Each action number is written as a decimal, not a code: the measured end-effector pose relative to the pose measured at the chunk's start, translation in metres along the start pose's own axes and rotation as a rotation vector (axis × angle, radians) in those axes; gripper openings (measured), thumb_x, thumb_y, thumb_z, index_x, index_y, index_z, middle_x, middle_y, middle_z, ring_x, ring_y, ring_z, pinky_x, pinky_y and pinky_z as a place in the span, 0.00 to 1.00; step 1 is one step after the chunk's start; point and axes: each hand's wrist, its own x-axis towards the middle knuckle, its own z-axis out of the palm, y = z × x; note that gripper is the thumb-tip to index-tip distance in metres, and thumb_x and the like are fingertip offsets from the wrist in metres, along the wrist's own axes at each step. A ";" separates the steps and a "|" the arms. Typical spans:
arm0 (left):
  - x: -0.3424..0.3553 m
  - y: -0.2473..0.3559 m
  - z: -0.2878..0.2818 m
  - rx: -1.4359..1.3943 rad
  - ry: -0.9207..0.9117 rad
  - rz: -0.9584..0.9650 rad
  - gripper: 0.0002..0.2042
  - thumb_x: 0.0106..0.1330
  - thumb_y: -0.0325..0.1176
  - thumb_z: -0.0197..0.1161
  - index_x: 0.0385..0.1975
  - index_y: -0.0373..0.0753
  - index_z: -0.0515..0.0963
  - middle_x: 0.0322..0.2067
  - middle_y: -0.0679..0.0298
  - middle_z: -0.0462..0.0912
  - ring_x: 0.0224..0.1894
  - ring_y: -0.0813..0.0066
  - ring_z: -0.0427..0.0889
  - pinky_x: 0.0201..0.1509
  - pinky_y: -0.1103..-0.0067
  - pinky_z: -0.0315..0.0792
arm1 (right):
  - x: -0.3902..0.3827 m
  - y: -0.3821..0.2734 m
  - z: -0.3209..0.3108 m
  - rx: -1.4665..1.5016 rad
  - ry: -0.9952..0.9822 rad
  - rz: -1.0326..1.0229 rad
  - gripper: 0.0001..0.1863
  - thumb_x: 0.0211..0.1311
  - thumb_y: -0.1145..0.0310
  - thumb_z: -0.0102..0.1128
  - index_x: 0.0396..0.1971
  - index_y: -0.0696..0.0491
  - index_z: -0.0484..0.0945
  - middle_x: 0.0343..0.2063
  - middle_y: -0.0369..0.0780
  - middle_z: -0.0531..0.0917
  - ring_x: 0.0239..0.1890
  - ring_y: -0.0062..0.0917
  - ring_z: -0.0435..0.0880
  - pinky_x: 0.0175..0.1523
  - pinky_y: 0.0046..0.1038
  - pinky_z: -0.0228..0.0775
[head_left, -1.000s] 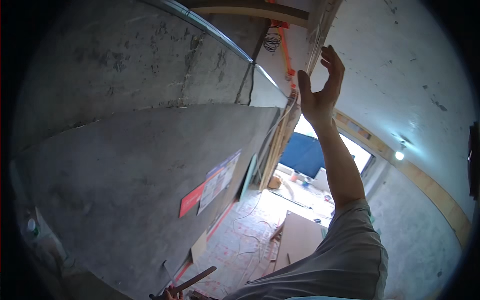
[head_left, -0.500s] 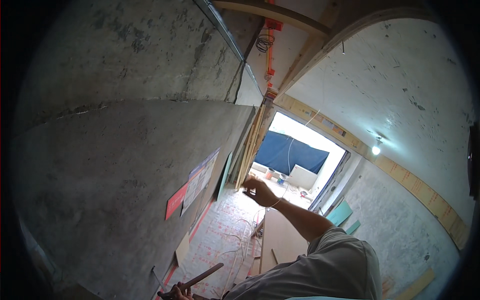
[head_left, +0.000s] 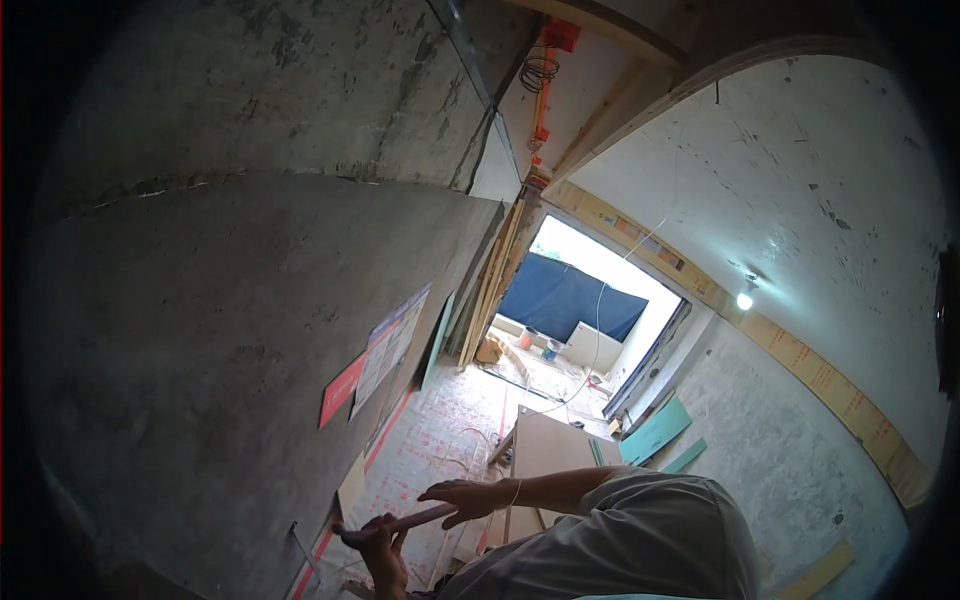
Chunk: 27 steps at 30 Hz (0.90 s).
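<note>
My left hand (head_left: pixel 384 556) is closed around a brown stick-like tool that looks like a hammer, near its dark, curved end. The handle (head_left: pixel 425 517) points right and slightly upward. Over the handle's far end reaches my right hand (head_left: pixel 470 497), fingers stretched out and thumb apart below. Whether its palm touches the handle cannot be made out. A thin band circles my right wrist. Close to the left hand, a thin rod (head_left: pixel 303 545) slants by the foot of the grey wall.
A bare grey wall (head_left: pixel 230 300) with posters (head_left: pixel 375 355) rises on the left. Timber strips (head_left: pixel 495 285) lean beyond it. A wooden board surface (head_left: pixel 560 445) stands ahead on a film-covered floor (head_left: pixel 440 430). Green boards (head_left: pixel 655 430) lean right, and a lit bulb (head_left: pixel 745 300) hangs above.
My right hand has come down and back from the raised position ahead to the tool's handle. The left hand has risen slightly with the tool, which lies flatter. The view has shifted a little.
</note>
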 end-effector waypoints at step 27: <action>0.012 -0.140 -0.200 0.680 0.134 -0.239 0.17 0.58 0.29 0.68 0.46 0.33 0.75 0.26 0.60 0.83 0.23 0.75 0.80 0.20 0.79 0.72 | -0.055 0.112 -0.009 0.328 0.973 0.509 0.14 0.62 0.64 0.67 0.26 0.54 0.73 0.17 0.32 0.70 0.24 0.15 0.67 0.27 0.27 0.64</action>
